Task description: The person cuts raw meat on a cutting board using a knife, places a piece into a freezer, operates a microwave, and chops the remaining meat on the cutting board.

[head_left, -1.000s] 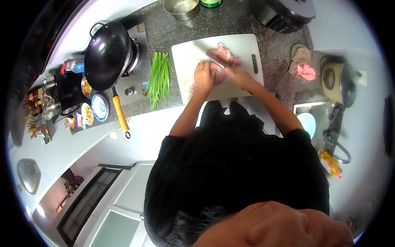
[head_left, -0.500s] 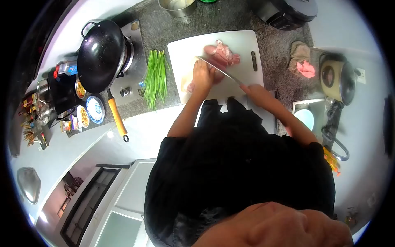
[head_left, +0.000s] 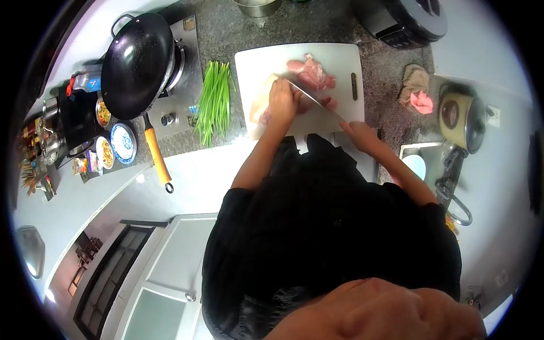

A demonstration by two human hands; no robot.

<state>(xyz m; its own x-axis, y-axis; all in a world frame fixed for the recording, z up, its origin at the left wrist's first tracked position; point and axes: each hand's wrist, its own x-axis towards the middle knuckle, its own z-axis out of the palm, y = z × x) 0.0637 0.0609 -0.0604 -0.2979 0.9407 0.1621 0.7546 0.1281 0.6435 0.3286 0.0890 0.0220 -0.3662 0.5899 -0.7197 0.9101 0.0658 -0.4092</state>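
On the white cutting board [head_left: 340, 59] lies raw meat, with one pinkish piece [head_left: 313, 73] toward the far side and a paler piece [head_left: 260, 101] under my left hand [head_left: 283, 102]. The fingers of that hand are bent and pressed onto the paler meat. My right hand [head_left: 360, 136] is wrapped round the handle of a kitchen knife [head_left: 317, 102]. Its blade slants up and left across the meat, the tip close to my left fingers. A small bit of meat [head_left: 330, 103] sits beside the blade.
Left of the board lies a bundle of green chives [head_left: 214, 102]. A black wok [head_left: 137, 65] with a wooden handle rests on the stove. A rice cooker [head_left: 399, 22], a cloth [head_left: 415, 82], a beige pot [head_left: 462, 116] and a sink [head_left: 433, 150] are on the right.
The knife has shifted slightly right and toward me, and a small meat bit now shows beside the blade. My left hand still presses the meat. The camera view has shifted a little.
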